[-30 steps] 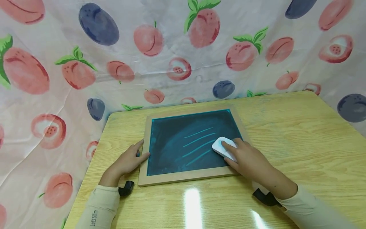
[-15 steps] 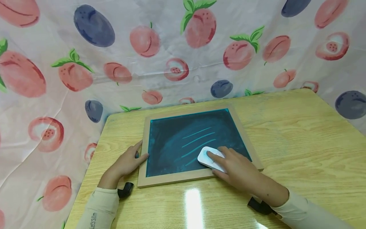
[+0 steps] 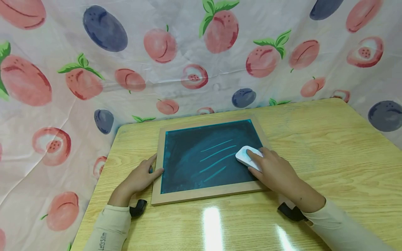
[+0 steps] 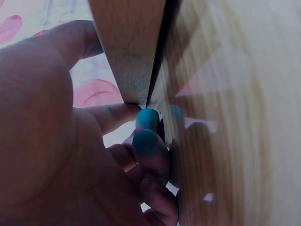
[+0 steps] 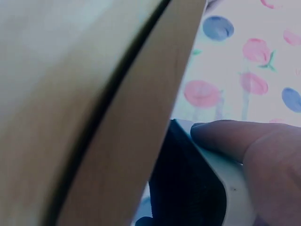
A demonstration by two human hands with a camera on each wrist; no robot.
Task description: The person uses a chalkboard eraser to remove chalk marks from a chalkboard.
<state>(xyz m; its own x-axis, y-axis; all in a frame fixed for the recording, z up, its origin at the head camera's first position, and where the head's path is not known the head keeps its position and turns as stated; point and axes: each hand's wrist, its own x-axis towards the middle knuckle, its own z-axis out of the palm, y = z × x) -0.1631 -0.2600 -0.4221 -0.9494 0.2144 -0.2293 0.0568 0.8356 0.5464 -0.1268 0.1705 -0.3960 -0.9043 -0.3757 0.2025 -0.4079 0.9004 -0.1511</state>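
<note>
A wood-framed chalkboard (image 3: 185, 146) lies on the table, with several blue-green chalk lines (image 3: 216, 157) slanting across its middle. My right hand (image 3: 276, 170) grips a white chalkboard eraser (image 3: 245, 155) over the board's right side, just beyond the lines' right ends. In the right wrist view the eraser's dark felt pad (image 5: 188, 183) faces the board, beside the wooden frame (image 5: 136, 103). My left hand (image 3: 142, 176) holds the frame's left edge, thumb on top and index finger against the side. Blue-green colour shows on the curled fingertips (image 4: 146, 142) below it.
The wooden table (image 3: 329, 146) extends to the right of the board and in front of it. A fruit-print cloth (image 3: 220, 83) hangs behind the table and down its left side. Black wrist mounts (image 3: 138, 208) sit under both wrists.
My right hand swept the eraser down and left across the lowest line's end, then back up and right. That line is now shorter at its right end. The left hand stayed put.
</note>
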